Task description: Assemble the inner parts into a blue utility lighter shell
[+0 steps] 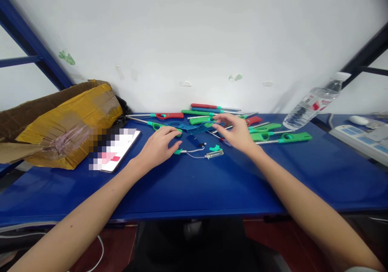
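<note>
My left hand (162,146) rests low over the blue table, fingers stretched and thumb apart, beside a green lighter (156,125) with a long metal nozzle. My right hand (238,133) is held over the pile, fingers curved and apart, its fingertips near a green lighter body (209,125). I see nothing gripped in either hand. Between the hands lie blue lighter casing pieces (197,129), a small black part (201,144) with a wire, a turquoise piece (216,148) and a clear fuel tank (214,154) with a thin tube. Part of the pile is hidden behind my right hand.
Several long lighters lie along the wall, including a red one (169,115) and a green one (295,137). At left are a taped cardboard box (69,130) and a phone (121,150). A water bottle (313,102) leans at right near a white power strip (357,138).
</note>
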The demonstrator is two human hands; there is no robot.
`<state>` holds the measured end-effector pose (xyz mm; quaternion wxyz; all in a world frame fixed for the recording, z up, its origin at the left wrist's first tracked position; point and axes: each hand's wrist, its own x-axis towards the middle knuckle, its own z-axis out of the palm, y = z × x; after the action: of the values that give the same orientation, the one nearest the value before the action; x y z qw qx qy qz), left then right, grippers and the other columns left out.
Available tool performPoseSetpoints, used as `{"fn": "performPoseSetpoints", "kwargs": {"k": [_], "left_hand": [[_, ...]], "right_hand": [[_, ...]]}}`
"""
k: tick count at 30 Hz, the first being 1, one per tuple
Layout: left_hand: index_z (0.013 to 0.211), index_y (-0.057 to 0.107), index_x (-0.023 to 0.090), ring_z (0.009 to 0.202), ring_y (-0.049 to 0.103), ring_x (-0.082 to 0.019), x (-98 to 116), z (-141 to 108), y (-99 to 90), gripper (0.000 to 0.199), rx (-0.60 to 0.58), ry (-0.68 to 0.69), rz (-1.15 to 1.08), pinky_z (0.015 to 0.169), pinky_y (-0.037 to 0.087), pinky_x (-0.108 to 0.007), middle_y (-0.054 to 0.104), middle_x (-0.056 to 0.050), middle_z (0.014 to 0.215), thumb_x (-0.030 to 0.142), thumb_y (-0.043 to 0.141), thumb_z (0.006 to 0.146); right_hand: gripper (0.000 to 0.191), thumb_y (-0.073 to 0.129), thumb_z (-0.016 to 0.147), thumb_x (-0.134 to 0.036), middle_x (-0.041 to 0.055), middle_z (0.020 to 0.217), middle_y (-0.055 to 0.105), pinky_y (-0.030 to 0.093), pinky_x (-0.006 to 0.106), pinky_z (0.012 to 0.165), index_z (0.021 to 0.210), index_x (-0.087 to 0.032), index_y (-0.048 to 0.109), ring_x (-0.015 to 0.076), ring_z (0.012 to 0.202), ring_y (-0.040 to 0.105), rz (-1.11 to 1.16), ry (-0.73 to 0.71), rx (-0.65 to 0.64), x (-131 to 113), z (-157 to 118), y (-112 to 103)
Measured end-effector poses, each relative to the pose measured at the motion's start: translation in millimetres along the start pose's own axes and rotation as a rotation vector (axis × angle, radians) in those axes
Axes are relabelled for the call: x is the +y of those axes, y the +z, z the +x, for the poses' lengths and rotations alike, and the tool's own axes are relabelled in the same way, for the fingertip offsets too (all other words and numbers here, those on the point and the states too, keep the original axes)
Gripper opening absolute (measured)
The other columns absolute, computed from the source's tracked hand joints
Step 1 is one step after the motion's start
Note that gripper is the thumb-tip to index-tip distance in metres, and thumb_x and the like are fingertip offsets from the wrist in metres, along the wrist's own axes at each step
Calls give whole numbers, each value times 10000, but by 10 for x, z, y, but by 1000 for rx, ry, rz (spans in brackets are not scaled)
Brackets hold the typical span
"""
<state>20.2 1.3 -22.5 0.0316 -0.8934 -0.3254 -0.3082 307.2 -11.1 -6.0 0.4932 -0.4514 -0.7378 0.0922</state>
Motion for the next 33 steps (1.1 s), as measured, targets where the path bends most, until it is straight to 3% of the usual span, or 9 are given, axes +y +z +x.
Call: {"fn": "performPoseSetpoints", "kwargs": {"k": [6,10,14,18,22,28,33], "left_hand": [[1078,685,156,1049,613,-253,-68,-11,13,237,-114,3,-13,933,517,-421,663,-115,1115,301,536,964],[1158,670,182,1067,622,-238,-66,-8,-45,281,-277,49,-92,925,518,-378,661,-101,1142,329,513,977],[1166,669,193,1050,640,-236,-93,17,-163,294,-337,27,-95,925,509,-364,678,-90,1134,341,499,978],[1103,694,191,978,659,-250,-213,26,-248,299,-410,-86,-4,873,514,-381,704,-83,1081,355,480,973],[1016,712,178,976,648,-268,-313,1,-252,297,-478,-117,57,873,509,-397,706,-95,1025,332,465,959],[1085,696,178,1054,627,-284,-261,-16,-257,317,-482,-122,85,916,502,-427,683,-93,1122,283,423,962],[1178,648,162,1118,599,-283,-159,-15,-194,338,-359,-96,52,949,491,-431,655,-110,1179,314,412,988]], "right_hand": [[228,731,786,-312,60,983,717,576,386,808,961,-182,663,197,843,684,255,61,58,-122,198,170],[330,714,803,-267,72,1080,709,568,387,903,1110,-192,621,201,968,688,484,46,22,-245,341,322],[247,683,821,-250,70,1069,720,542,399,976,1059,-187,670,203,1007,685,515,44,-101,-280,429,550],[190,655,829,-197,54,1016,747,569,390,931,1014,-176,695,184,929,710,546,98,-344,-247,459,731],[185,632,827,-122,59,993,758,581,381,908,996,-162,697,179,932,716,488,164,-549,-223,380,819],[274,620,825,-77,103,1134,726,547,369,970,1087,-137,672,176,1019,696,326,86,-616,-256,223,822],[226,578,886,-148,81,1103,735,544,392,939,1082,-173,688,203,1026,685,150,-87,-481,-288,226,503]]}}
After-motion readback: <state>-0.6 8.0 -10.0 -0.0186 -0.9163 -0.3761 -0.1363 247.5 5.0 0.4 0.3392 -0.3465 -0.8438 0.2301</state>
